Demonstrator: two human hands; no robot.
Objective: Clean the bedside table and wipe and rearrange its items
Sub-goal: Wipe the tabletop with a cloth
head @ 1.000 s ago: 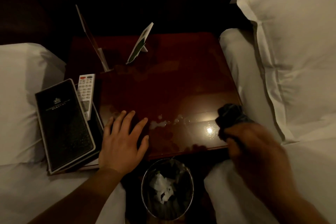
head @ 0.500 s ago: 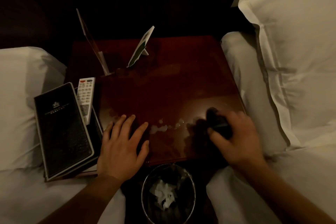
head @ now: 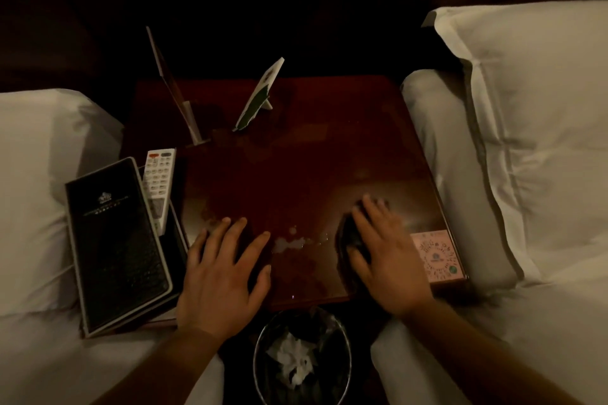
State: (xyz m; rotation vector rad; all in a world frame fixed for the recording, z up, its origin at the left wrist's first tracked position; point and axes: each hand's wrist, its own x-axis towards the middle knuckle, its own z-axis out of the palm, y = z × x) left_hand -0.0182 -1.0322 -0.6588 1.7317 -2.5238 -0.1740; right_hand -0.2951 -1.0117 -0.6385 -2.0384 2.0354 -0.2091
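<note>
The dark red bedside table (head: pixel 306 158) stands between two beds, with small wet patches (head: pixel 291 242) near its front edge. My right hand (head: pixel 386 251) presses flat on a dark cloth (head: pixel 350 238) at the front right of the tabletop. My left hand (head: pixel 223 266) rests flat with fingers spread at the front left. A white remote (head: pixel 158 186) and a black folder (head: pixel 116 240) lie at the left edge. Two upright cards, a tall one (head: pixel 171 89) and a white-green one (head: pixel 261 95), stand at the back. A pink QR sticker (head: pixel 437 255) marks the front right corner.
A round waste bin (head: pixel 301 358) with crumpled tissue stands on the floor just in front of the table. White bedding lies at the left (head: pixel 36 194), and pillows are piled on the bed at the right (head: pixel 533 141).
My right hand brought the dark cloth from the table's right edge onto the tabletop and flattened over it, uncovering the pink sticker. The left hand stayed in place.
</note>
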